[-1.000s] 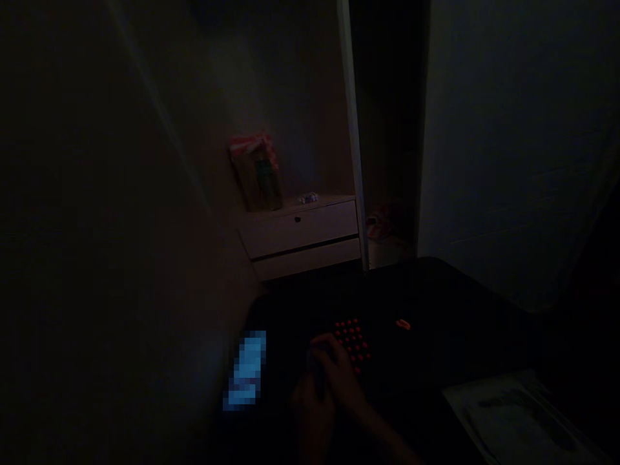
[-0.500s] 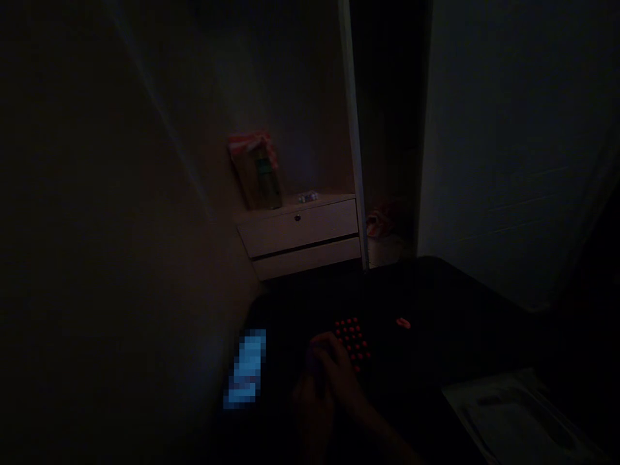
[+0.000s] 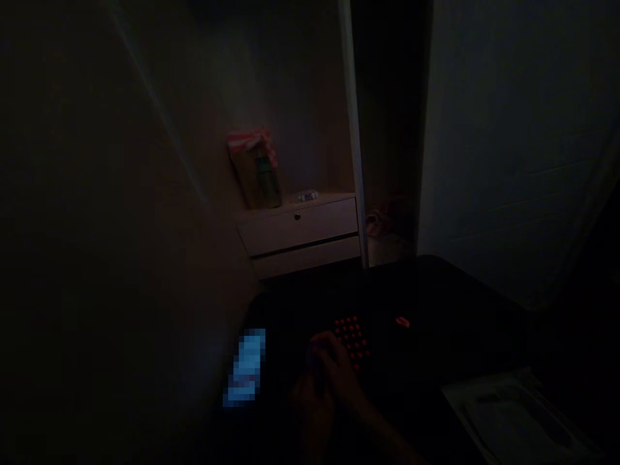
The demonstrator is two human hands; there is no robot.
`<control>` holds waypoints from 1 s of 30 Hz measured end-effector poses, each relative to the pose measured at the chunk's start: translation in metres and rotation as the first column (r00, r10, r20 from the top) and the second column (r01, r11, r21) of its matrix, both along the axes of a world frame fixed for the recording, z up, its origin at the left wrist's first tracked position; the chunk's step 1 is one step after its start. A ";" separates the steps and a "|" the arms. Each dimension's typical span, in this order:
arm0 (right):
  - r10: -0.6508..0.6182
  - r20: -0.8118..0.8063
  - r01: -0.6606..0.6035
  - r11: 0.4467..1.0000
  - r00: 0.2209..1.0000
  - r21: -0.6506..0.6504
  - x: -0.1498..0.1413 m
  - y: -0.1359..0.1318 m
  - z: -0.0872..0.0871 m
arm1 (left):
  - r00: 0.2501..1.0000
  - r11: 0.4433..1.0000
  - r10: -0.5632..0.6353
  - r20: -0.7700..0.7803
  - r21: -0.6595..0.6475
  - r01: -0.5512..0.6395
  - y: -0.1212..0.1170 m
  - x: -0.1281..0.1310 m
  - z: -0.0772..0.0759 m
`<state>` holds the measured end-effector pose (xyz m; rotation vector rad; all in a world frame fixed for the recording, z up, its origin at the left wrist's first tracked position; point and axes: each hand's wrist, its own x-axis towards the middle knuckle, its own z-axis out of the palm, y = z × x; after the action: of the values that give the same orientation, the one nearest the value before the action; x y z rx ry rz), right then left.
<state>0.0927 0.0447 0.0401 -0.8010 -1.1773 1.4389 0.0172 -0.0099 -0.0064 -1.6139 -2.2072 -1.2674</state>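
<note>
A dark, bluish, roundish lump is held between the hands at the near part of the black, round-cornered table, just left of a grid of round red dots. The right hand's fingers are curled snugly over it; the left hand is bunched right below, but it's so dim that its grip honestly can't be told. A little orange-red curl is parked beyond the dots. Leftward, elbow room is bounded by a glowing blue strip and the wall; rightward, the near corner's taken by a flat, pale, shiny packet.
</note>
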 end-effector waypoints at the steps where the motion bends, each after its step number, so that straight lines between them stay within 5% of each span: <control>1: 0.001 0.001 -0.001 1.000 1.000 -0.002 0.000 0.000 0.000 | 1.000 1.000 0.003 -0.001 0.000 -0.003 0.000 0.000 0.000; 30: 0.019 0.021 -0.019 1.000 1.000 0.012 0.002 0.000 0.001 | 1.000 1.000 0.020 -0.022 -0.015 -0.020 -0.001 0.002 0.001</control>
<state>0.0943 0.0448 0.0408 -0.7997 -1.2117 1.4405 0.0193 -0.0107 -0.0058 -1.5994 -2.2194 -1.2249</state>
